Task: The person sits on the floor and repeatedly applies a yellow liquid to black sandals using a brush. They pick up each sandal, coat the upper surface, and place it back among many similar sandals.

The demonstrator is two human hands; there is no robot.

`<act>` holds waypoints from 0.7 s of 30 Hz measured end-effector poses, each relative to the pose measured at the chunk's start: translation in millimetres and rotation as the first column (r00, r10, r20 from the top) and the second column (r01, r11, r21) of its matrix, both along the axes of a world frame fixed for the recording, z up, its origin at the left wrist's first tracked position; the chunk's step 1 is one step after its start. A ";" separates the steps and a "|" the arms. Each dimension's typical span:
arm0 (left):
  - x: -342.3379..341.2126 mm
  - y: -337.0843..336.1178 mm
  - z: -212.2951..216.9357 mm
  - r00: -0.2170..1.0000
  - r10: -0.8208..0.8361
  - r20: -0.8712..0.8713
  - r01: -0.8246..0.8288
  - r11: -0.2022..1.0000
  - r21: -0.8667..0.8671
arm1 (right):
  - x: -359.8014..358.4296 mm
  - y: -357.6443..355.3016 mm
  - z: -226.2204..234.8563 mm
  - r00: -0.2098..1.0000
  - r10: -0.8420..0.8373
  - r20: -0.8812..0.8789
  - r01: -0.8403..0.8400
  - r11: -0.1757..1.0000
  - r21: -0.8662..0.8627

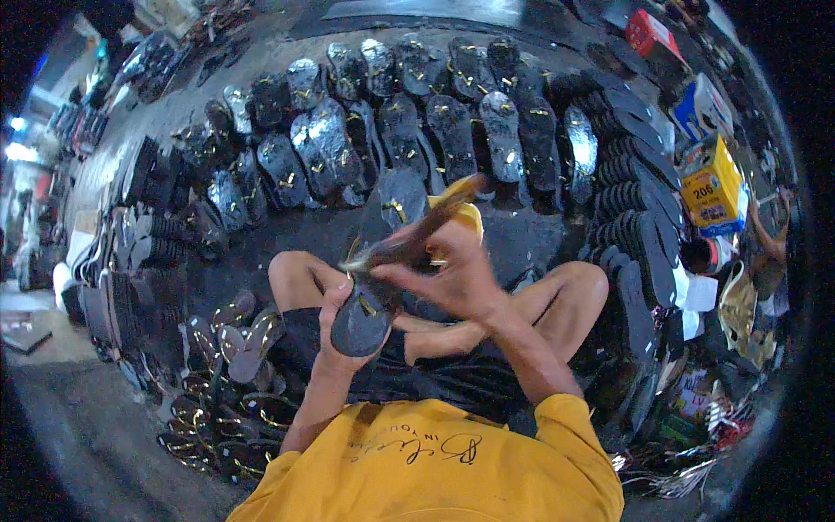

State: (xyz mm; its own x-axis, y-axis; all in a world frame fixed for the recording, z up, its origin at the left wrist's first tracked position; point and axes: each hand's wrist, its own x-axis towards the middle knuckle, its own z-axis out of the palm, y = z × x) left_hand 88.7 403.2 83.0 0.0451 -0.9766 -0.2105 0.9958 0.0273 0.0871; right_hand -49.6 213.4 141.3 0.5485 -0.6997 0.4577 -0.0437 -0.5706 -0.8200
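My left hand (333,326) is wrapped round a dark sandal sole (364,332) with a small gold piece on it, held upright above my lap. My right hand (457,274) grips a long brown-handled tool (439,213), and its pale tip lies at the sole's upper end. Motion smears the tool, so I cannot make out its exact kind. Just beyond the hands, another dark sole (402,196) with gold bits lies on the floor. A yellow container (470,216) is partly hidden behind my right hand.
Rows of dark soles with gold pieces (400,130) spread out ahead. Stacks of soles (639,217) line the right, with more stacks (143,235) on the left. Finished-looking sandals (248,344) pile by my left knee. Yellow (713,187) and red boxes (652,36) stand at far right.
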 end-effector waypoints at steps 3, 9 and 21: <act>-7.7 12.4 -7.2 0.972 -0.040 0.230 0.005 0.989 0.151 | 31.6 -19.9 2.2 0.980 -0.199 -0.014 0.195 0.970 -0.142; 6.7 5.1 1.3 0.977 0.075 0.198 -0.111 0.978 0.179 | -1.6 48.6 -19.1 0.995 0.031 0.097 -0.039 0.995 0.089; 4.5 0.4 5.3 0.956 -0.110 0.273 0.114 0.993 0.001 | -8.3 -78.0 4.1 0.938 -0.320 0.134 0.308 0.946 0.106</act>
State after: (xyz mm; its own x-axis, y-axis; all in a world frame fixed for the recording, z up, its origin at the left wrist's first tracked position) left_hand 93.2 403.6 88.2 -0.0110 -0.9814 -0.1914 0.9312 -0.0798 0.3556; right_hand -57.9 135.4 145.5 0.2260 -0.8637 0.4505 -0.0851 -0.4782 -0.8741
